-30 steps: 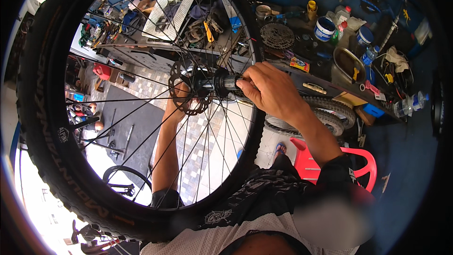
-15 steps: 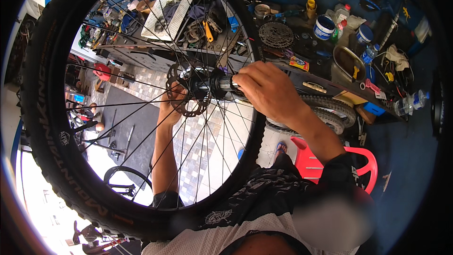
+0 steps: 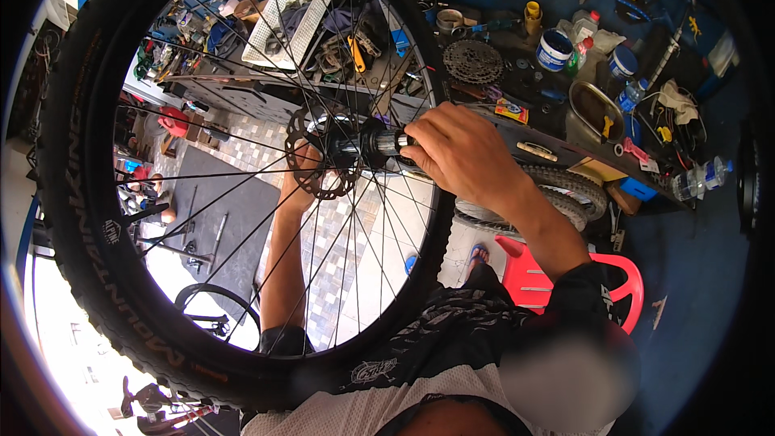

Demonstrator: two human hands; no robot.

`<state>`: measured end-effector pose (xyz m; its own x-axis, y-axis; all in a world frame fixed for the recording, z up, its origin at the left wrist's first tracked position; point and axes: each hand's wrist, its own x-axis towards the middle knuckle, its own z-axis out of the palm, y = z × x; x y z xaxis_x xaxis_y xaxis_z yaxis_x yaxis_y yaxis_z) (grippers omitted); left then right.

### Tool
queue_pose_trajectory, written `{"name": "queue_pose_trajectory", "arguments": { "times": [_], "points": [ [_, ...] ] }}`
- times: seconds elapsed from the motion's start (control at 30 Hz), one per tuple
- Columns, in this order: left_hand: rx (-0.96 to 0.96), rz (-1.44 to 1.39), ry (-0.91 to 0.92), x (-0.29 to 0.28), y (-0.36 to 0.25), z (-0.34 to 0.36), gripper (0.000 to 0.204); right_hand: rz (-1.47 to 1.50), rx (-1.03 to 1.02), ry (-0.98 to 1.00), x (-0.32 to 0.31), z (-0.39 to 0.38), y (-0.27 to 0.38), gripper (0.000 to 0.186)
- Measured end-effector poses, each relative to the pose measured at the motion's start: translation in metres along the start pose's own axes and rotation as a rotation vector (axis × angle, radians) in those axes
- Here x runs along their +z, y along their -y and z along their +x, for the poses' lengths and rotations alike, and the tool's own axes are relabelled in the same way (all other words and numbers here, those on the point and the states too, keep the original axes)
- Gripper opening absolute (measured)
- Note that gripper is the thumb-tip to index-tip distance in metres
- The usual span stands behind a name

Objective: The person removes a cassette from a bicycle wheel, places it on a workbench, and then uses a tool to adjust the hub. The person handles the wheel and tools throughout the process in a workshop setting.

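Bicycle wheel: top of tyre cut off by upper edge. Left hand: partly behind brake rotor and spokes; fingertips obscured, exact grip unreadable. Right hand: back toward view, fingertips largely concealed. Hub: outer end covered by right hand. Stacked wheels: partly behind right forearm and counter. Red chair: partly behind right arm and shirt. Pale rounded patch, lower right: blurred, kind undeterminable. Second person, far left: small, partly masked by tyre. White basket: contents too jumbled to identify. Bicycle, lower left: cut off by lower edge. Dark round object, far right: lost in black border.
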<state>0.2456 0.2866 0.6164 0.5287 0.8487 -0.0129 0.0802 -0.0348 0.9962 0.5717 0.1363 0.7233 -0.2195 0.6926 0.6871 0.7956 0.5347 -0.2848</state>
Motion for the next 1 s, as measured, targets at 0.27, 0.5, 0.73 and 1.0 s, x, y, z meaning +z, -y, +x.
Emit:
{"name": "queue_pose_trajectory", "arguments": {
  "times": [0.27,0.5,0.73,1.0],
  "points": [
    [0.001,-0.217,0.040,0.027,-0.007,0.008,0.015,0.027,0.112,0.081,0.001,-0.001,-0.004,0.023],
    [-0.002,-0.343,0.038,0.024,-0.009,0.002,0.016,0.069,0.029,0.033,-0.002,-0.002,-0.004,0.021],
    [0.131,-0.234,-0.007,0.018,-0.020,-0.006,0.020,-0.030,-0.101,-0.029,0.000,-0.003,-0.007,0.023],
    [0.087,-0.117,0.024,0.010,-0.004,-0.001,0.029,-0.021,-0.110,0.028,-0.005,0.001,-0.009,0.025]
  ]
}}
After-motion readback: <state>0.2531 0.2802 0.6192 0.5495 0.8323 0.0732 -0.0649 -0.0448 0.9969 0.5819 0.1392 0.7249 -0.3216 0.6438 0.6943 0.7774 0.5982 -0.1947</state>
